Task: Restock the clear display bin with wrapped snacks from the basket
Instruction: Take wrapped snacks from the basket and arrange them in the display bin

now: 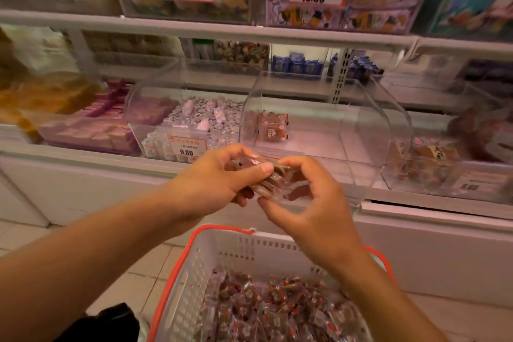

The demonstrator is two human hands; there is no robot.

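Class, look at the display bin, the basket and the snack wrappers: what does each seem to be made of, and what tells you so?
Display bin: probably clear rigid plastic, maybe acrylic; the shelf shows through its glossy curved walls.
Basket: likely moulded white plastic with a matte look; slotted walls and a red rim.
Snack wrappers: seemingly thin glossy transparent film; it crinkles, glints, and shows brown pieces inside.
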